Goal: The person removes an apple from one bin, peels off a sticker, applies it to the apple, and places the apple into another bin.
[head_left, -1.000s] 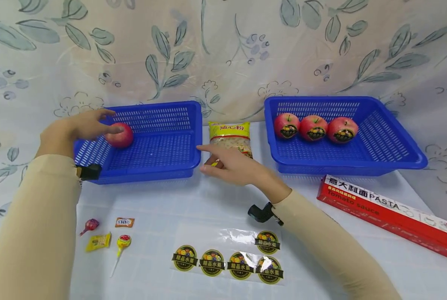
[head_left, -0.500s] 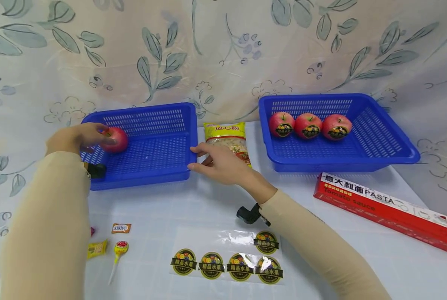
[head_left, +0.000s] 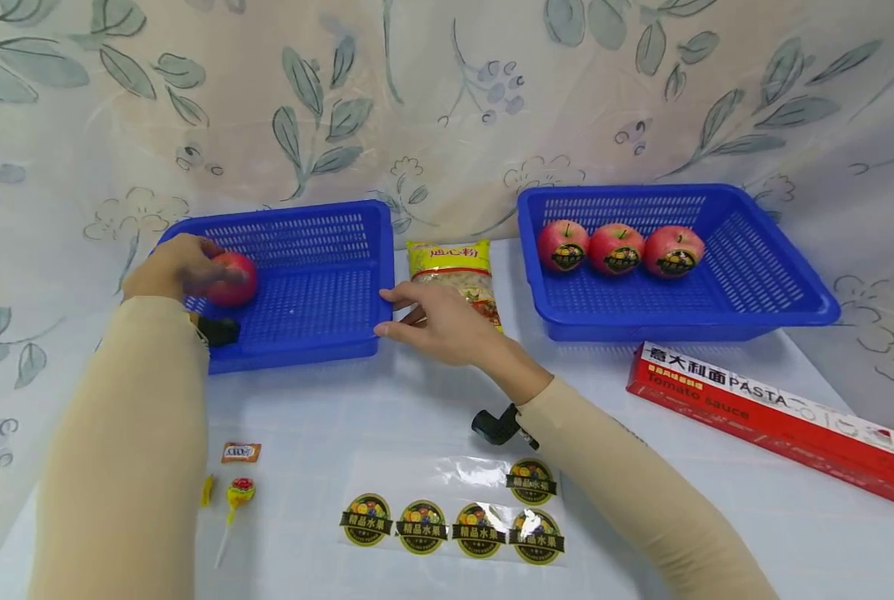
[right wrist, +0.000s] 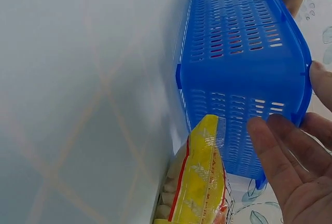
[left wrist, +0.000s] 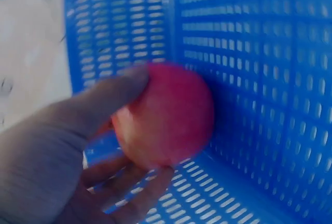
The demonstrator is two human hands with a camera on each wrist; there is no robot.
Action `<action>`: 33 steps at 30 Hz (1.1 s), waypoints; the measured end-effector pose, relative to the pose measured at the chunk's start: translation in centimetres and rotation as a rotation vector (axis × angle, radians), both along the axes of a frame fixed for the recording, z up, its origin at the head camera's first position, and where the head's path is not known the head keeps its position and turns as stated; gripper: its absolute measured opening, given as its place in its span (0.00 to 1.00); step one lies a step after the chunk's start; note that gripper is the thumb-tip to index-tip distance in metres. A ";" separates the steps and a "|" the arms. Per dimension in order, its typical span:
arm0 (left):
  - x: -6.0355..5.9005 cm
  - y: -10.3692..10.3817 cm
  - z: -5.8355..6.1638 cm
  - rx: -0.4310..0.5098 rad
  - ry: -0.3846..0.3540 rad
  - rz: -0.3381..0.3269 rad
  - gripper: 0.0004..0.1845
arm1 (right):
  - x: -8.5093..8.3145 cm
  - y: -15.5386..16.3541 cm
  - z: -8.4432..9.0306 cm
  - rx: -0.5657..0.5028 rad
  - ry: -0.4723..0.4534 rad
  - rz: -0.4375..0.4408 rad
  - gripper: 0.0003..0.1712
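Observation:
My left hand reaches into the left blue basket and grips a red apple. In the left wrist view the thumb lies over one side of the apple and the fingers curl round the lower side. No sticker shows on this apple. My right hand pinches the right end of the same basket. In the right wrist view its thumb is at the rim and its fingers lie against the outer wall. A yellow-topped bag of pasta stands behind the right hand, partly covered by it.
On the right, another blue basket holds three stickered apples. A red pasta box lies before it. In front are a sheet of round stickers, a lollipop and an orange-wrapped sweet. A yellow sweet is partly hidden by the left sleeve.
My left hand has come down from above the apple and closed round it. The right hand has moved left onto the basket's end and taken hold there.

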State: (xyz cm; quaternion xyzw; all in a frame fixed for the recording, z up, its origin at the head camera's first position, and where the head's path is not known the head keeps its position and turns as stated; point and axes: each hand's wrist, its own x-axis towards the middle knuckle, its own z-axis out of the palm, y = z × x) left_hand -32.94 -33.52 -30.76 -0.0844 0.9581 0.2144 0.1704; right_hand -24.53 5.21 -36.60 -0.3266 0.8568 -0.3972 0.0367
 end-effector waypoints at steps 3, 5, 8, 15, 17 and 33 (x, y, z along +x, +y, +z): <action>0.4 -0.2 0.9 0.062 0.018 -0.049 0.51 | -0.1 -0.3 -0.2 -0.011 -0.003 -0.013 0.33; 0.1 0.4 1.6 0.124 0.031 -0.086 0.51 | -0.3 -0.1 -0.1 -0.014 -0.002 -0.023 0.33; 0.1 1.6 3.1 0.140 0.057 -0.161 0.51 | -0.4 0.0 0.1 -0.003 0.019 -0.027 0.32; 2.5 5.7 6.1 0.061 0.171 -0.327 0.50 | 0.3 0.3 0.8 -0.055 0.114 -0.055 0.25; 3.7 7.1 6.3 0.083 0.209 -0.374 0.49 | 0.7 0.7 1.1 -0.097 0.127 -0.066 0.25; 11.9 17.7 2.1 0.417 0.436 -0.723 0.39 | 4.3 5.5 2.4 -0.179 0.089 0.032 0.37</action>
